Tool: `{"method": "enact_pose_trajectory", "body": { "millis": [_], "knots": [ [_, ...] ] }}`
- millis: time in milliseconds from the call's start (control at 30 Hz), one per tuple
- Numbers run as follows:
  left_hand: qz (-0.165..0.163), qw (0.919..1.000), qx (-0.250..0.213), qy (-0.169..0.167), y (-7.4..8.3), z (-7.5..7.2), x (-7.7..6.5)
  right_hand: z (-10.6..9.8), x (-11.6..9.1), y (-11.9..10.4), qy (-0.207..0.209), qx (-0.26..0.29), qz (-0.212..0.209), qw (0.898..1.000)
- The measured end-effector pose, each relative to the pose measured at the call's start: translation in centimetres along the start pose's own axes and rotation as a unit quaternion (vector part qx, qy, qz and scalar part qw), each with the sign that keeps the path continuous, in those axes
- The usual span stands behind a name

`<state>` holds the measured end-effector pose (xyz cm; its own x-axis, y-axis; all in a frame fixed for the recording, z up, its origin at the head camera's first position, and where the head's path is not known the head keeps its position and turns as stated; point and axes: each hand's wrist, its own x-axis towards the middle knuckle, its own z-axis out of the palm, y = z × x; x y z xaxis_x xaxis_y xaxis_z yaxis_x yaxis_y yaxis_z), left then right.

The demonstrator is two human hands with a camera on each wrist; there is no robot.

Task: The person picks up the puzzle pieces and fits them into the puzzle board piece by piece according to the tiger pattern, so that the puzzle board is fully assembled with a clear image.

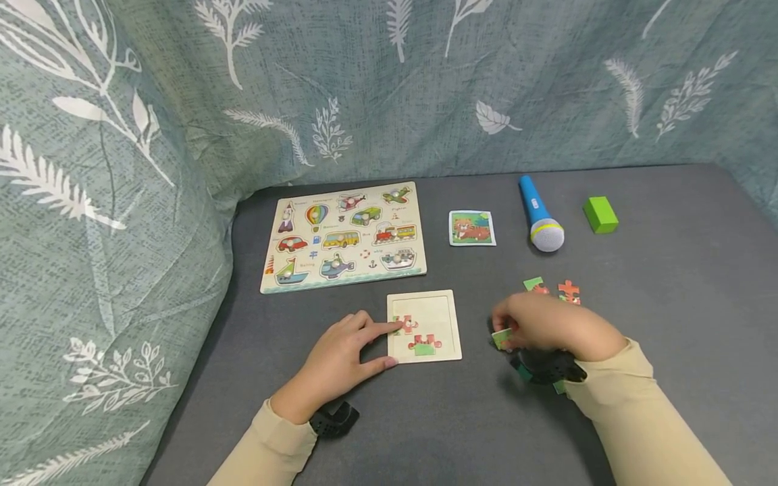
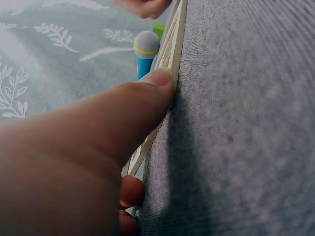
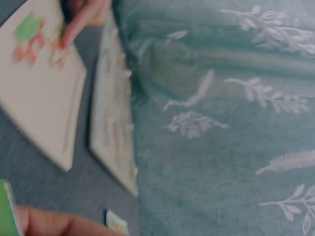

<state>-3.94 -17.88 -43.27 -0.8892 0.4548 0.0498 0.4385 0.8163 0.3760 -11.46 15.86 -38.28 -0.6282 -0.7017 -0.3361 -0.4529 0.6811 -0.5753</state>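
Observation:
A square wooden puzzle tray [image 1: 433,312] lies in the middle of the table with two jigsaw pieces inside. My left hand [image 1: 342,358] rests at its left side, index fingertip on the red-and-green piece [image 1: 407,324] and thumb touching the lower left edge. Below and right of that piece lies another red-and-green piece [image 1: 425,345]. To the right of the tray, my right hand [image 1: 543,324] pinches a green puzzle piece [image 1: 501,338] between thumb and fingers. In the right wrist view the piece [image 3: 7,209] shows at the lower left corner.
Loose pieces, among them a red one [image 1: 569,290] and a green-and-red one [image 1: 535,284], lie beyond my right hand; others are partly hidden under its wrist. Behind are a vehicle peg board [image 1: 365,270], picture card [image 1: 472,228], toy microphone [image 1: 537,209] and green block [image 1: 600,215].

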Motion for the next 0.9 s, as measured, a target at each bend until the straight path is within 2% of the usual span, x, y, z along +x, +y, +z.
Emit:
{"method": "enact_pose_trajectory", "body": {
  "millis": [100,200,467,733,900],
  "knots": [
    [-0.001,1.0,0.001,0.0,0.0,0.0,0.1,-0.3,0.1,-0.4,0.015,0.074,-0.024,0.997],
    [-0.004,1.0,0.002,0.0,0.0,0.0,0.0,-0.3,0.5,-0.8,0.046,0.118,-0.035,0.991],
    [-0.011,0.9999,0.002,-0.003,-0.1,0.1,0.0,0.7,1.9,-1.3,0.141,0.135,-0.045,0.98],
    [-0.009,0.9999,0.005,-0.005,0.0,0.0,0.1,1.8,2.9,-2.0,0.16,0.189,-0.043,0.968],
    [-0.006,1.0,0.005,-0.006,0.0,0.0,0.1,2.9,3.7,-2.7,0.205,0.167,-0.03,0.964]
  ]
}}
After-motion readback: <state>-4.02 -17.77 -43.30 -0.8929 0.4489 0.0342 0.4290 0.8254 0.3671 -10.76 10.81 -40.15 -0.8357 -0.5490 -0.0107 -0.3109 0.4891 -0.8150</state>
